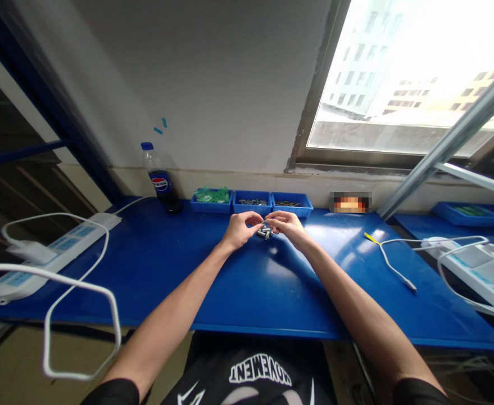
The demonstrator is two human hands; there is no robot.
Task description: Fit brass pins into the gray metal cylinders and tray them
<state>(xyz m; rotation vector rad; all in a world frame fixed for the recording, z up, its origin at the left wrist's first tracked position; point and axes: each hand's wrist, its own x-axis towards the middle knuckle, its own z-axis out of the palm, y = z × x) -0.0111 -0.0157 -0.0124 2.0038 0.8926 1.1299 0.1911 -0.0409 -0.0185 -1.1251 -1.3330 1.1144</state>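
My left hand (243, 229) and my right hand (286, 225) meet over the middle of the blue table (255, 287), fingertips pinched close together. Between them is something small that I cannot make out. Just below the fingertips lies a little pile of small metal parts (266, 232), silvery and dark. Behind the hands stand three blue bins in a row. The left bin (212, 209) has green plastic pieces or bags in it, the middle bin (253, 209) small grey metal parts, and the right bin (293, 211) dark thin parts.
A cola bottle (162, 188) stands at the back left. White power strips lie left (78, 239) and right (474, 270) with looping cables. A white cable (392, 265) with a yellow tag crosses the table's right side. A pixelated object (350, 202) sits by the wall.
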